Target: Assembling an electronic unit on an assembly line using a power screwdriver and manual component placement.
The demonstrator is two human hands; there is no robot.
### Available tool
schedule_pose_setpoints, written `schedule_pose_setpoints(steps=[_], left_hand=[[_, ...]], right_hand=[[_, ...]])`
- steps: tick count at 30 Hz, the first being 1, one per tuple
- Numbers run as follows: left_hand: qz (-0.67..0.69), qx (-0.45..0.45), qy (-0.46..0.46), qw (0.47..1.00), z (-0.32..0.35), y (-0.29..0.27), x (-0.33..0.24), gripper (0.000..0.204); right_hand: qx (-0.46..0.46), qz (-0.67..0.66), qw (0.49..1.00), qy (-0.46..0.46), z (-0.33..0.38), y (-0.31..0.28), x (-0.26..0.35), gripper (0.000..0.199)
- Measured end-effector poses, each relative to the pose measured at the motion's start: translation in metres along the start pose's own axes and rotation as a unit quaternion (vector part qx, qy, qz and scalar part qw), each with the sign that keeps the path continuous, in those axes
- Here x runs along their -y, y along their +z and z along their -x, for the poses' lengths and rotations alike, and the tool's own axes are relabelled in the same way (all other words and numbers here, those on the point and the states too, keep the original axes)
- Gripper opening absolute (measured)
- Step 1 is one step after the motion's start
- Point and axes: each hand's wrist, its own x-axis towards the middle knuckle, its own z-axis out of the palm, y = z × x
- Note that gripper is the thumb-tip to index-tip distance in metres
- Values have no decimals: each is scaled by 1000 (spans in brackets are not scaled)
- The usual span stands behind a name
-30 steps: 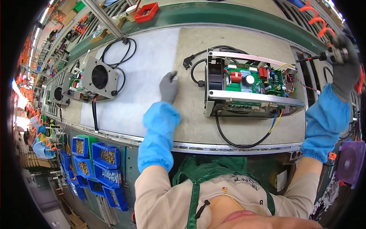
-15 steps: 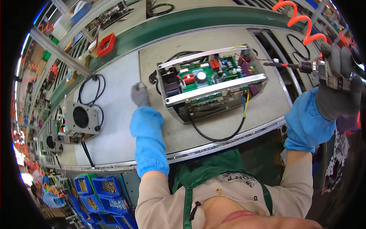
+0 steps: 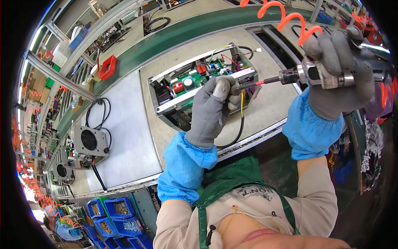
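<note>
My right hand (image 3: pixel 338 79), in a grey glove, is wrapped round a silver pneumatic screwdriver (image 3: pixel 292 76). Its long bit points left toward my left hand (image 3: pixel 213 106). The left fingers are pinched together at the bit's tip, over the near rail of an open metal chassis (image 3: pixel 163 107); whatever they hold is hidden. Inside the chassis sits a green circuit board (image 3: pixel 199 79) with red and silver parts. A black cable (image 3: pixel 239 130) with yellow and blue wires hangs from the near side, partly behind my left hand and wrist.
An orange coiled hose (image 3: pixel 286 17) crosses the upper right. To the left stands a fan unit (image 3: pixel 89 140) with black cords. Beyond lies a red tray (image 3: pixel 108 67) by the green belt (image 3: pixel 166 45). Blue bins (image 3: pixel 120 207) of small fasteners sit below the bench's left part.
My left hand has moved from the bench left of the chassis to its near rail, fingers now pinched. The right hand has brought the screwdriver leftward to it. The whole view has shifted somewhat.
</note>
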Motion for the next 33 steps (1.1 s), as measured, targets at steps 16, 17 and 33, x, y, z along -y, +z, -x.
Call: schedule_pose_setpoints(steps=[16, 17, 33], left_hand=[[0, -40, 68, 997, 2, 25, 33, 33], [-2, -46, 81, 996, 2, 26, 35, 33], [-694, -86, 124, 704, 8, -22, 58, 42]], right_hand=[[-53, 20, 998, -36, 20, -9, 19, 47], [-54, 19, 998, -36, 21, -8, 19, 47], [-117, 45, 990, -68, 46, -21, 40, 41]])
